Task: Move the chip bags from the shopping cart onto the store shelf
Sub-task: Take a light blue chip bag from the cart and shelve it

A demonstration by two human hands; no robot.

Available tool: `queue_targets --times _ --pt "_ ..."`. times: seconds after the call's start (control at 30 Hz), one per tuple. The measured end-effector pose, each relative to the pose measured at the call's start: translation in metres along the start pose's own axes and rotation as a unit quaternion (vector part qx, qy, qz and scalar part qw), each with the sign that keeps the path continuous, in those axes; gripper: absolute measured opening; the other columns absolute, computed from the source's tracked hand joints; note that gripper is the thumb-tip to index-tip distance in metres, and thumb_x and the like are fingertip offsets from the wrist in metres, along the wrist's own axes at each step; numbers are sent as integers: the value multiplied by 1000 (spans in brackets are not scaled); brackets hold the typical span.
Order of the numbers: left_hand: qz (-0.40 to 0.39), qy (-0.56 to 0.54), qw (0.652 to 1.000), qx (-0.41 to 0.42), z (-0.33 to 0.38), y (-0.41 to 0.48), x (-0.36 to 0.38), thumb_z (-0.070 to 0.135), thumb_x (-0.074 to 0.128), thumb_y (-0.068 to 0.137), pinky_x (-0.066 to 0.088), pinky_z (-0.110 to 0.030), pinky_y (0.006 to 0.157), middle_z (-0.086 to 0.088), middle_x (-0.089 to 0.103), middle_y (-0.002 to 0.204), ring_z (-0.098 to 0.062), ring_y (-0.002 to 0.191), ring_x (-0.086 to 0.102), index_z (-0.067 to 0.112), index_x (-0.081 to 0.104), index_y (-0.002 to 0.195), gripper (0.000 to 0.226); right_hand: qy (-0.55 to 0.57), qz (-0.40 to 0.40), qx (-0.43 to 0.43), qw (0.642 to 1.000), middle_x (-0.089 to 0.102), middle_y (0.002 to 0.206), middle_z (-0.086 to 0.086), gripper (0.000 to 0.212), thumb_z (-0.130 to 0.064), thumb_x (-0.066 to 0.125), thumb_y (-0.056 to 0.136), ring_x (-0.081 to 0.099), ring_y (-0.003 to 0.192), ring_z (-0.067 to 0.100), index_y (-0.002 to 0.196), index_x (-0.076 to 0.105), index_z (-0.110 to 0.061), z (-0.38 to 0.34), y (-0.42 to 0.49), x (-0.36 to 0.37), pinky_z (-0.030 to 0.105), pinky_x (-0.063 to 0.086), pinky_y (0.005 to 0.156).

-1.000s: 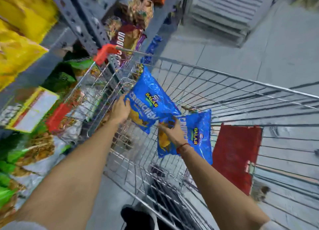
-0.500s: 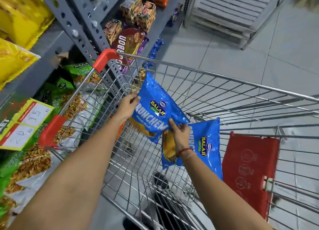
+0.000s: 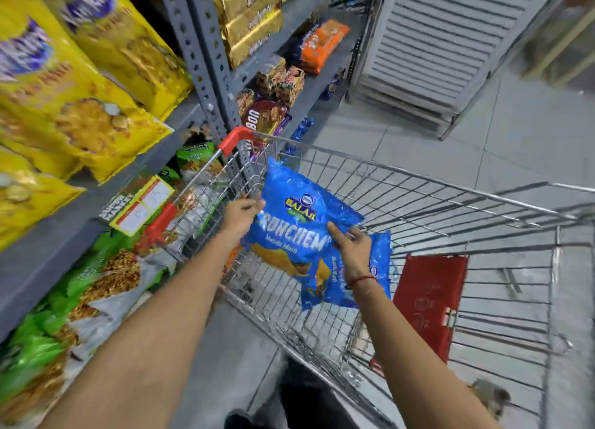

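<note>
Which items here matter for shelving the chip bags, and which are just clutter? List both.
Part of the job:
- upper blue chip bag, held by left hand and right hand
- second blue chip bag beneath it
- shopping cart
- store shelf

Just there:
- yellow snack bags
- green snack bags
- orange packet
- red cart flap

The floor (image 3: 531,132) is covered with large pale grey tiles, separated by thin dark joints. At the back, a white slatted panel (image 3: 441,32) is leaned upright on the floor. On the left, grey perforated steel uprights (image 3: 206,58) are seen. An even, soft light is spread over the room.
</note>
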State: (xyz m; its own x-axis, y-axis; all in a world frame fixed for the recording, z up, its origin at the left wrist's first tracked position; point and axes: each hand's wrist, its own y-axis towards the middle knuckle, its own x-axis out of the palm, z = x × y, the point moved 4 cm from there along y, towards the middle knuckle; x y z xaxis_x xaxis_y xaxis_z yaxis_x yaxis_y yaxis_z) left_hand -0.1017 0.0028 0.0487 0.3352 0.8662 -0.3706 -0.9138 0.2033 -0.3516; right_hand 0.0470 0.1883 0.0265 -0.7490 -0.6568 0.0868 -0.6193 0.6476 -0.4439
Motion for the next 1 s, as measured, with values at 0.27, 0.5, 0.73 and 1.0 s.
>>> queue_targets --times 0.27,0.5,0.73,1.0 --pt "55 -113 987 102 83 -66 -78 20 65 82 48 -20 66 -2 67 83 -10 72 58 12 70 80 10 45 -105 -129 985 71 77 -1 11 -4 66 82 65 74 10 87 68 5 -124 -46 33 24 54 71" --pt "-95 -264 945 167 139 -121 -112 42 71 69 51 -33 75 19 72 83 -1 80 66 28 60 90 28 69 -178 -140 972 65 70 5 20 -22 65 86 61 68 16 68 61 -15 -198 -91 78 34 50 64" --pt "-159 -240 942 173 147 -158 -148 53 87 32 55 -29 79 6 63 118 -11 101 65 23 40 127 110 82 -213 -120 966 62 110 25 18 -22 62 88 57 108 35 94 65 -5 -226 -129 119 56 43 103" --pt "-64 -221 942 242 193 -197 -225 41 87 41 56 -26 73 0 65 120 -13 98 67 23 48 122 92 101 -291 -162 937 58 100 21 20 -27 61 88 56 99 32 95 54 -10 -285 -187 171 55 45 97"
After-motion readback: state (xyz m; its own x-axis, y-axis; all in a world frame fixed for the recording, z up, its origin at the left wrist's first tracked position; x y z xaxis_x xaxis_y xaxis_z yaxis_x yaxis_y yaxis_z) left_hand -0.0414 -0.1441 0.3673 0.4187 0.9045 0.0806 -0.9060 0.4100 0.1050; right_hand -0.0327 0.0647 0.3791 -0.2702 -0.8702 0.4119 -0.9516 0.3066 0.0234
